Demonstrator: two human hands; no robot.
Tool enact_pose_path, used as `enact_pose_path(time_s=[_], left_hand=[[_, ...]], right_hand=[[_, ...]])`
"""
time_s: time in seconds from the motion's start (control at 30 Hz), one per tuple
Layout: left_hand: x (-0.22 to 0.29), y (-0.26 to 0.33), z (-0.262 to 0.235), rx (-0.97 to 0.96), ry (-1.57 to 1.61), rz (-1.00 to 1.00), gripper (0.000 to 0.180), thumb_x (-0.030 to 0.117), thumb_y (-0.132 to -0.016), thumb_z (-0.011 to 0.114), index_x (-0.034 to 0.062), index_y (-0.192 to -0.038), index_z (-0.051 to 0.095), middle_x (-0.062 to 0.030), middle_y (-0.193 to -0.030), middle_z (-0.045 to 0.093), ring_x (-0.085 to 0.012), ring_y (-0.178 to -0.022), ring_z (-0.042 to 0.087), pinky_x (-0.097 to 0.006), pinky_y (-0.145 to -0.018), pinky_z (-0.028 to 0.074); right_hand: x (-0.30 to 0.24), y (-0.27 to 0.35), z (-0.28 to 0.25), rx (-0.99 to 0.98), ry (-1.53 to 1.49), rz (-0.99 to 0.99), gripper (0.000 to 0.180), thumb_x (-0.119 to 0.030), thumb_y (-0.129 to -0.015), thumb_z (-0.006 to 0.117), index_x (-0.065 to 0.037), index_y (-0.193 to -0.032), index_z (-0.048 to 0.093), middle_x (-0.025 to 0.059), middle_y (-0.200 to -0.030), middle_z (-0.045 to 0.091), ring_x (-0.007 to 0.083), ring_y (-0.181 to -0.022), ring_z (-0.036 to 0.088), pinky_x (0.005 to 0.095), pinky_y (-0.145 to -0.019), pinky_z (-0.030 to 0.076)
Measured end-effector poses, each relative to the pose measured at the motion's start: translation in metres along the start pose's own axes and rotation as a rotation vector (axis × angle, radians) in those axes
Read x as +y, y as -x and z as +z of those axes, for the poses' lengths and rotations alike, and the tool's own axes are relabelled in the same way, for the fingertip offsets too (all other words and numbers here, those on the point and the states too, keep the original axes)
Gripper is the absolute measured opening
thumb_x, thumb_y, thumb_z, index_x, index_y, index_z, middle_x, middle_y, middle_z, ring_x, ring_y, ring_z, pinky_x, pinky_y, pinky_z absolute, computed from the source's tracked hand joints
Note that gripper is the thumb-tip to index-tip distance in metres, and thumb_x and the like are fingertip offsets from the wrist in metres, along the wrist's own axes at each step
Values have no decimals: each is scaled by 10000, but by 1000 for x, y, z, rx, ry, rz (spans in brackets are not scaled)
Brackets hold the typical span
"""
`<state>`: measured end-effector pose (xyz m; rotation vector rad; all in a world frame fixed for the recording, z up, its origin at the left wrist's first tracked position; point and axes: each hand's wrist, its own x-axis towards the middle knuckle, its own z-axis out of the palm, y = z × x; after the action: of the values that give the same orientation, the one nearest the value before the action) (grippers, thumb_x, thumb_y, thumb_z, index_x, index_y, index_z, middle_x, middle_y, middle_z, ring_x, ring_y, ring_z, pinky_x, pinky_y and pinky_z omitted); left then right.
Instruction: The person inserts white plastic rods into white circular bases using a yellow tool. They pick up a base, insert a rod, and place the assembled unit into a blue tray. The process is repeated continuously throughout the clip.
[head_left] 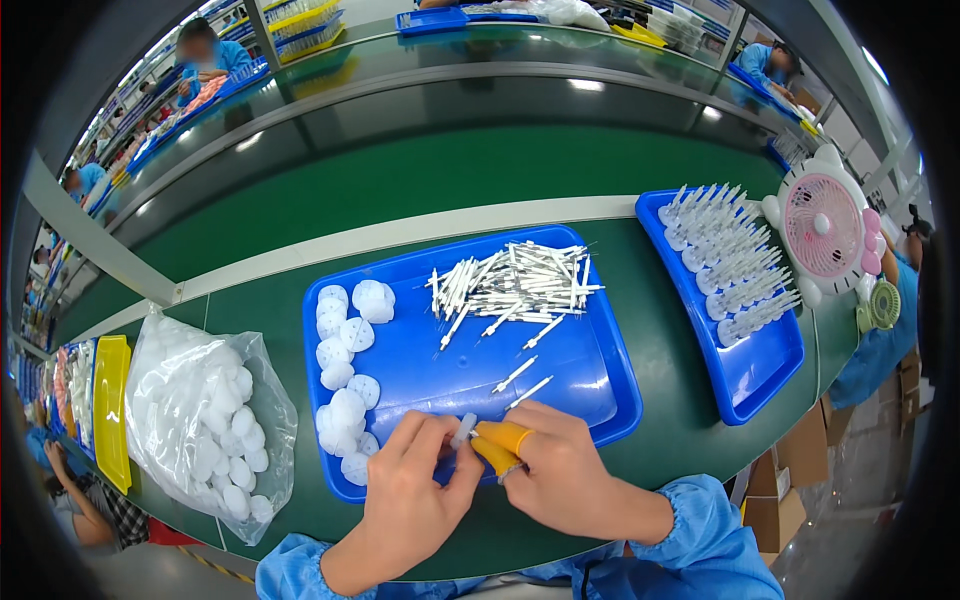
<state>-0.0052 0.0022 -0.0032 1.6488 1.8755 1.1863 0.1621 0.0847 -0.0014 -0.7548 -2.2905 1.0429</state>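
My left hand [408, 505] pinches a small translucent whitish piece [463, 430] over the near edge of a blue tray [470, 385]. Meeting it from the right, my right hand [565, 478] has yellow finger covers [500, 442] on thumb and forefinger, closed at the end of that piece; whatever they grip is too small to make out. Along the tray's left side lie several white round caps [335, 350], some stacked. A heap of thin white sticks with fine tips [515, 282] fills its far right part, and two loose sticks [515, 374] lie just beyond my fingers.
A clear bag of white caps [205, 420] lies left, beside a yellow tray [112, 410]. On the right, a second blue tray [745, 385] holds rows of caps with upright sticks [730, 260]; a pink-and-white fan [822, 225] stands behind it. Co-workers sit farther off.
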Motion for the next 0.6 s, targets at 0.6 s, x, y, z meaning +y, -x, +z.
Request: enact_pose_path(time_s=[0.6], left_hand=[[2,-12,-16,-126,252,-232,178,-24,-938,732,-31,-1115,720,-140,-1023,689,-245,-904,753,-345,-765,662]], right_hand=[[3,-8,-30,-86,-14,-128,451,88,-770,735,10,-1214,751,131,-965,643,326,-855,609,423,-762,519]])
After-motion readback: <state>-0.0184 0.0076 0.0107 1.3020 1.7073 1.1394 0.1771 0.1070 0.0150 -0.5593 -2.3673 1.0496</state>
